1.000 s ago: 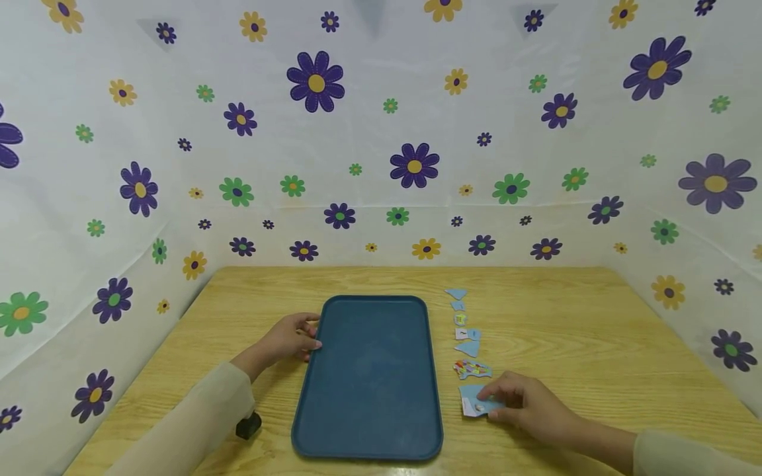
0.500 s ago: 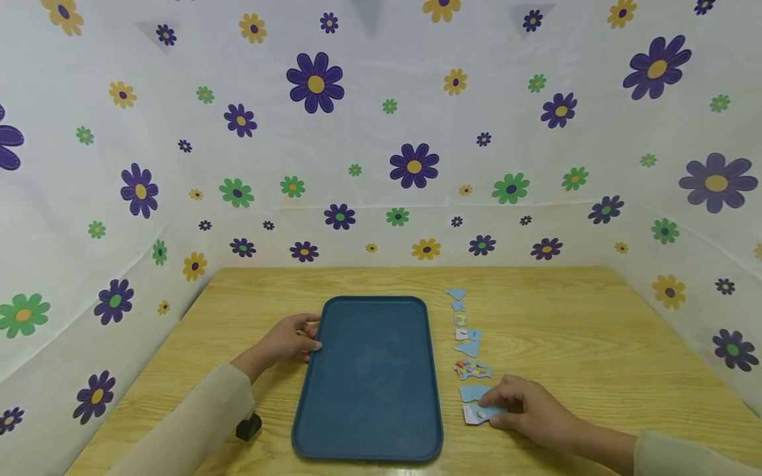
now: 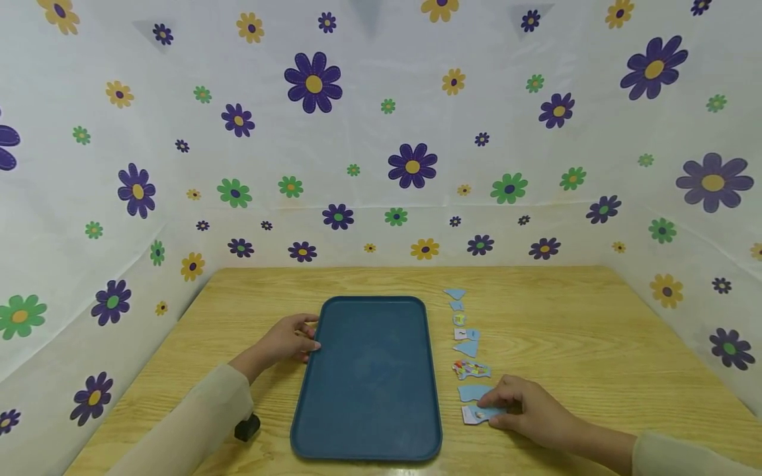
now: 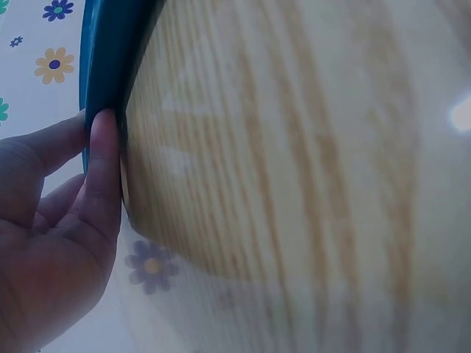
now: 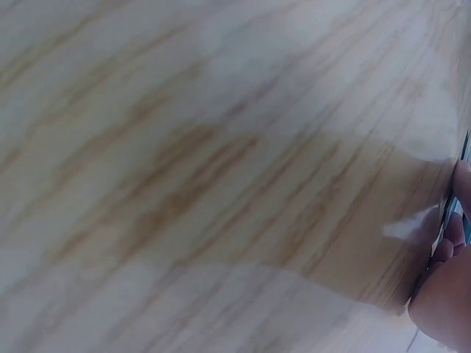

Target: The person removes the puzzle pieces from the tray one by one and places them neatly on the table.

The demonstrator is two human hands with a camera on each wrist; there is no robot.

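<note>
In the head view my left hand (image 3: 284, 340) holds the left rim of a dark blue tray (image 3: 369, 380). The left wrist view shows its thumb and fingers (image 4: 104, 143) at the tray edge. Right of the tray, my right hand (image 3: 532, 410) pinches a light blue and white puzzle piece (image 3: 473, 415) by its right end, low over or on the table. Just beyond lies a plain light blue puzzle piece (image 3: 470, 393), partly behind my fingers. The right wrist view shows only part of this hand (image 5: 445, 294) at its right edge.
A column of flat pieces runs away along the tray's right side, including a multicoloured piece (image 3: 472, 369) and a blue triangular piece (image 3: 467, 348). A small black object (image 3: 247, 428) sits below my left sleeve. Flowered sheets (image 3: 351, 132) enclose the wooden table (image 3: 565, 330).
My right hand has drawn the blue and white puzzle piece slightly toward me, uncovering more of the plain blue piece behind it. My left hand and the tray stay in place.
</note>
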